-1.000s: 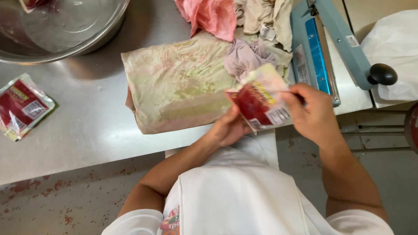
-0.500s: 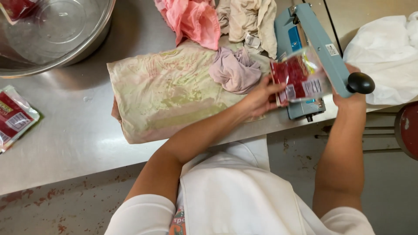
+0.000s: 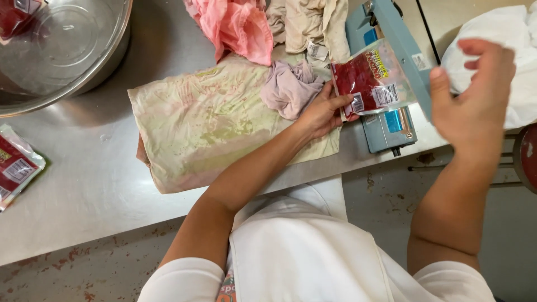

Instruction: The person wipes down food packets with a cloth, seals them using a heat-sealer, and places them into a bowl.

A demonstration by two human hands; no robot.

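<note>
Where the steel table (image 3: 84,184) runs off the left edge, a sealed packet (image 3: 14,170) of red filling lies flat on it, half out of view. Far behind that packet sits a big metal bowl (image 3: 61,45), with something red showing at its far left rim. Just right of the bowl's near side, a stained pale cloth (image 3: 207,131) is spread flat over the table's near edge. At its far side lie a bunched pink rag (image 3: 238,25) and, right of that, a crumpled beige rag (image 3: 307,22). A small mauve rag (image 3: 291,86) is balled up on the right end of the spread cloth.

Touching that rag's right side, the left hand (image 3: 321,114) rests on the cloth, its fingers and thumb pinched on the near left corner of a clear pouch (image 3: 372,81) holding red filling. The pouch lies tilted, its right part laid across the blue heat sealer (image 3: 391,120), which stands at the table's right end with its long arm reaching away toward the far side. Right of the sealer, the right hand (image 3: 472,100) hangs in the air beyond the table edge, fingers loosely spread and holding nothing, well apart from the pouch. Behind that hand a white plastic bag (image 3: 523,72) bulges at the frame's right edge. Nearest of all, the person's white apron (image 3: 302,251) fills the bottom middle.
</note>
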